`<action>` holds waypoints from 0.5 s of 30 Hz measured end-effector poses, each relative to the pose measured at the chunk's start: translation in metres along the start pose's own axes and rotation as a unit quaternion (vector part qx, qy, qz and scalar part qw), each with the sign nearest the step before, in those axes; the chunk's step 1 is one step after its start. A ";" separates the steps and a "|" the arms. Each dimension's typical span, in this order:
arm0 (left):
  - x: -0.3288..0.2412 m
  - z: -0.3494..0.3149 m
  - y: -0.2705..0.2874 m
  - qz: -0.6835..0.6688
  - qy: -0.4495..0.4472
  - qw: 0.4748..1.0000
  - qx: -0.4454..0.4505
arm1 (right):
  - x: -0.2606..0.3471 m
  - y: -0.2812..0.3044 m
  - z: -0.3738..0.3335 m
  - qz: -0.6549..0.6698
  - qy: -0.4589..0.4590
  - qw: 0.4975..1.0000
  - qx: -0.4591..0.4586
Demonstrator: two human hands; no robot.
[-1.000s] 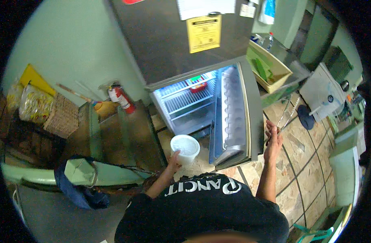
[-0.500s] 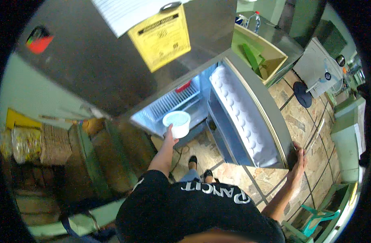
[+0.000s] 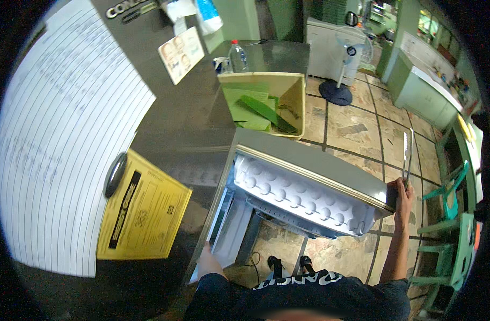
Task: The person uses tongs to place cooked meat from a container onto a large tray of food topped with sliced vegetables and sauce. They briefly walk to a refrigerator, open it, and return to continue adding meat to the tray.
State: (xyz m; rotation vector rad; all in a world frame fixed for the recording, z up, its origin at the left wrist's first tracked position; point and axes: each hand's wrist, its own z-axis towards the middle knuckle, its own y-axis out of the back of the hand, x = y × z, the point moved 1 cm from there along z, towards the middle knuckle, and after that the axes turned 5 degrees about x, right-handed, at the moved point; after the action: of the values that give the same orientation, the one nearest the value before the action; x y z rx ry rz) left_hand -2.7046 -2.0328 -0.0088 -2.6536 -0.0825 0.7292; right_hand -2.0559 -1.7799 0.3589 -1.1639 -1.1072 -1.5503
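Far left of left grip: white ruled paper sheet and yellow printed sheet, with a black oval clip at the yellow sheet's upper edge; presumably hung on the dark grey fridge front for reading.

Left grip: put in at the lit, pale-walled fridge compartment, just beside its near frame edge. Fingers hidden and blurred; open or closed, and any load, can't be told. Entry is bounded by the frame on its left; room is left on its right, toward the door.

Ahead and right of left grip: cream rectangular plastic bin with flat green pieces inside, close behind the door's hinge end; contact can't be told.

Grey fridge door with white dimpled inner tray is swung out between the two grips.

Right grip: closed around slim silver metal tongs, and set at the door's free edge. Likely the door is steadied that way, with the tongs pointed ahead, off the door. Tiled floor is open ahead of it; green plastic chair limits room to its right.
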 end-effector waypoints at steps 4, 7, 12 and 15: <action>-0.019 0.008 -0.018 -0.058 -0.064 0.995 -0.056 | 0.008 -0.003 0.001 -0.028 -0.017 0.999 -0.012; -0.002 0.003 -0.022 -0.039 -0.073 0.994 -0.069 | 0.016 -0.006 -0.004 -0.012 -0.022 1.000 -0.015; 0.103 -0.033 0.005 0.244 0.054 0.968 -0.011 | 0.019 -0.003 -0.004 -0.019 -0.002 1.000 0.022; 0.180 -0.081 0.025 0.447 0.166 0.875 0.080 | 0.004 0.012 0.002 0.107 -0.045 0.986 0.118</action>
State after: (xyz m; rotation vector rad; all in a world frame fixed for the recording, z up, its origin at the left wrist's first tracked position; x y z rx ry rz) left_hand -2.5095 -2.0557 -0.0412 -2.5195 1.3051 0.4623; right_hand -2.0451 -1.7812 0.3648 -1.1570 -1.1498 -1.1792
